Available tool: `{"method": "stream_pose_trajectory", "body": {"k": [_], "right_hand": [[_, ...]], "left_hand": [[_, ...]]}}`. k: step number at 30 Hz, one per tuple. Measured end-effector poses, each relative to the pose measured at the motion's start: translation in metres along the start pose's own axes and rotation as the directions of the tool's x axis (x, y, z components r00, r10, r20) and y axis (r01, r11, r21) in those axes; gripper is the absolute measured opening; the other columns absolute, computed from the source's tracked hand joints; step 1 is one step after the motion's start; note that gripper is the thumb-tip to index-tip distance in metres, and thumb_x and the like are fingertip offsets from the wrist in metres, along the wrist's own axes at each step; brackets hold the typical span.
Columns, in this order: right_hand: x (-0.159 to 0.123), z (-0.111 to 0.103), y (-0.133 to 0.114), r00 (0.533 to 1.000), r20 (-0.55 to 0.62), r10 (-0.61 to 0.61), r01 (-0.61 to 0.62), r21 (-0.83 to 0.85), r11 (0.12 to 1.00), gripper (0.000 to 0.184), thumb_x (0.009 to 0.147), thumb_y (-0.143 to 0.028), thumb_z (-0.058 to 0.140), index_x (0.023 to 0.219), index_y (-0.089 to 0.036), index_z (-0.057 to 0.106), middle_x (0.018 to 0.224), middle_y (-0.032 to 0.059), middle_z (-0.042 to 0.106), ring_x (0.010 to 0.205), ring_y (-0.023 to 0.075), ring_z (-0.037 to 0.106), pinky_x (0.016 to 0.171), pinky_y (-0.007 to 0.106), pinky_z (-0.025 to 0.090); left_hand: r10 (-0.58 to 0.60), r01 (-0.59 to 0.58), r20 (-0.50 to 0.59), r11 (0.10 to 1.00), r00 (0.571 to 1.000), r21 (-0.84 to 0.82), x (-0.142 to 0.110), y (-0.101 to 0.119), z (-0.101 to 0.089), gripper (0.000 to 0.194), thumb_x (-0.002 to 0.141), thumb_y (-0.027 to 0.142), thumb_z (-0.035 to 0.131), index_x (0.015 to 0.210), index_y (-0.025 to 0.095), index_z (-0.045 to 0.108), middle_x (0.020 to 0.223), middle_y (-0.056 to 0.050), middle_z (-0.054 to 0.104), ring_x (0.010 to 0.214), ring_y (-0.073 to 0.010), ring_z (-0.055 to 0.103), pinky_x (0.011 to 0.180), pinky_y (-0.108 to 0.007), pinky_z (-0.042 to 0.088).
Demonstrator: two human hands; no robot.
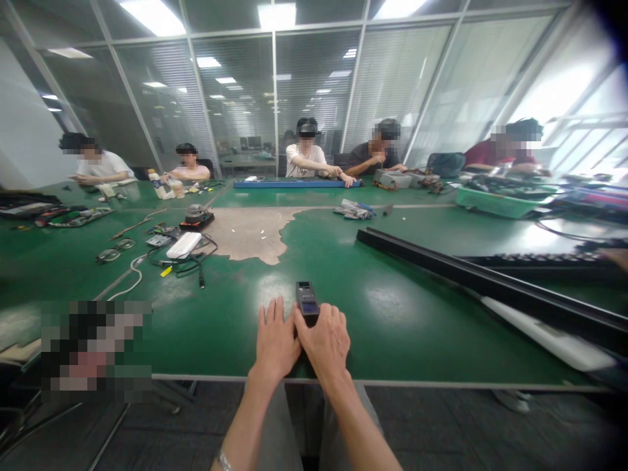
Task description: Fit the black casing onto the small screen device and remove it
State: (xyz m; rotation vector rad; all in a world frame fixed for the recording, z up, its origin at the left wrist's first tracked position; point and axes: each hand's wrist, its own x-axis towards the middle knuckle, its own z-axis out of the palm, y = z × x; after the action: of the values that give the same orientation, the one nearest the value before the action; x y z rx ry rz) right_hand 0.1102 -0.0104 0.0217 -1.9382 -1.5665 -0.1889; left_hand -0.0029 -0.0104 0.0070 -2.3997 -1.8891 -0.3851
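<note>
A small dark rectangular device (307, 302) with a bluish panel and dark slots on its top lies on the green table (206, 333), its near end hidden by my hands. My right hand (326, 337) curls over its right side, thumb against the near part and fingers bent. On the other side, my left hand (276, 337) rests palm down, fingers stretched forward on the tabletop and thumb close to the device. Both wrists come over the table's front edge.
Long black rails (471, 275) and a white bar (549, 333) lie at right. A white box (184, 245) with cables, glasses (115, 250) and circuit parts are at left. Gloves (354, 209), a blue bar (297, 184) and a green basket (500, 201) lie farther back. Several people sit opposite.
</note>
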Motion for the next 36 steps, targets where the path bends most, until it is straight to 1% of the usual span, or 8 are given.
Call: {"method": "stream_pose_trajectory", "body": {"k": [7, 14, 18, 21, 23, 27, 32, 36], "right_hand": [[0.004, 0.003, 0.002, 1.000, 0.027, 0.003, -0.002, -0.036, 0.999, 0.043, 0.090, -0.062, 0.044, 0.085, -0.020, 0.052, 0.085, 0.0094, 0.061, 0.086, 0.0256, 0.058, 0.073, 0.033, 0.040], [0.009, 0.004, 0.008, 0.994, 0.105, 0.005, 0.000, -0.042, 0.999, 0.045, 0.090, -0.063, 0.042, 0.089, -0.020, 0.052, 0.085, 0.0075, 0.061, 0.085, 0.0246, 0.061, 0.067, 0.031, 0.039], [0.005, 0.002, 0.012, 0.996, 0.085, -0.030, 0.030, -0.005, 1.000, 0.046, 0.090, -0.064, 0.043, 0.095, -0.019, 0.054, 0.091, 0.0084, 0.061, 0.089, 0.0250, 0.060, 0.070, 0.031, 0.040], [0.003, 0.000, 0.014, 0.997, 0.058, -0.045, 0.043, 0.037, 0.998, 0.049, 0.090, -0.065, 0.043, 0.103, -0.018, 0.054, 0.097, 0.0101, 0.060, 0.094, 0.0254, 0.059, 0.072, 0.031, 0.041], [0.003, -0.001, 0.014, 0.997, 0.058, -0.050, 0.047, 0.054, 0.997, 0.049, 0.090, -0.064, 0.043, 0.102, -0.018, 0.055, 0.098, 0.0105, 0.059, 0.094, 0.0252, 0.059, 0.073, 0.031, 0.041], [0.003, -0.003, 0.013, 0.996, 0.074, -0.057, 0.052, 0.071, 0.996, 0.044, 0.091, -0.061, 0.044, 0.098, -0.019, 0.057, 0.097, 0.0095, 0.059, 0.091, 0.0241, 0.059, 0.074, 0.031, 0.042], [0.007, -0.010, 0.005, 0.996, 0.076, -0.039, 0.034, 0.072, 0.997, 0.051, 0.087, -0.063, 0.050, 0.108, -0.017, 0.056, 0.098, 0.0097, 0.059, 0.092, 0.0250, 0.061, 0.074, 0.030, 0.043], [0.013, -0.012, 0.000, 0.990, 0.135, -0.033, 0.025, 0.060, 0.998, 0.042, 0.088, -0.058, 0.050, 0.099, -0.018, 0.059, 0.095, 0.0084, 0.060, 0.084, 0.0236, 0.063, 0.070, 0.030, 0.042]], "left_hand": [[-0.014, 0.013, 0.020, 0.999, 1.000, 0.040, 0.002, 0.002, 0.003, 0.055, 0.096, 0.041, 0.039, 0.149, 0.027, 0.035, 0.157, -0.011, 0.033, 0.144, -0.0331, 0.027, 0.116, -0.057, 0.018], [-0.028, 0.027, 0.030, 0.998, 0.999, 0.050, 0.002, 0.005, 0.002, 0.055, 0.099, 0.049, 0.032, 0.150, 0.029, 0.034, 0.158, -0.011, 0.031, 0.145, -0.0321, 0.025, 0.117, -0.056, 0.018], [-0.029, 0.026, 0.046, 0.998, 0.999, 0.063, 0.001, 0.006, -0.001, 0.055, 0.099, 0.051, 0.029, 0.150, 0.030, 0.033, 0.158, -0.011, 0.030, 0.146, -0.0310, 0.024, 0.118, -0.054, 0.018], [-0.029, 0.026, 0.056, 0.997, 0.998, 0.068, 0.000, 0.007, -0.003, 0.054, 0.100, 0.050, 0.029, 0.149, 0.030, 0.036, 0.158, -0.011, 0.029, 0.146, -0.0308, 0.025, 0.117, -0.054, 0.018], [-0.027, 0.023, 0.053, 0.998, 0.998, 0.066, 0.000, 0.007, -0.003, 0.053, 0.100, 0.049, 0.029, 0.148, 0.029, 0.037, 0.158, -0.011, 0.030, 0.146, -0.0308, 0.025, 0.117, -0.055, 0.019], [-0.032, 0.029, 0.038, 0.998, 0.999, 0.053, -0.001, 0.006, -0.001, 0.053, 0.100, 0.050, 0.029, 0.148, 0.030, 0.037, 0.158, -0.012, 0.031, 0.146, -0.0308, 0.025, 0.117, -0.056, 0.019], [-0.020, 0.020, 0.012, 1.000, 1.000, 0.006, -0.003, 0.003, 0.002, 0.053, 0.098, 0.049, 0.035, 0.147, 0.029, 0.039, 0.157, -0.013, 0.031, 0.145, -0.0314, 0.026, 0.116, -0.056, 0.019], [-0.017, 0.017, -0.002, 1.000, 1.000, -0.019, -0.004, 0.000, 0.003, 0.054, 0.098, 0.051, 0.036, 0.147, 0.030, 0.038, 0.157, -0.013, 0.032, 0.145, -0.0323, 0.027, 0.116, -0.058, 0.018]]}}
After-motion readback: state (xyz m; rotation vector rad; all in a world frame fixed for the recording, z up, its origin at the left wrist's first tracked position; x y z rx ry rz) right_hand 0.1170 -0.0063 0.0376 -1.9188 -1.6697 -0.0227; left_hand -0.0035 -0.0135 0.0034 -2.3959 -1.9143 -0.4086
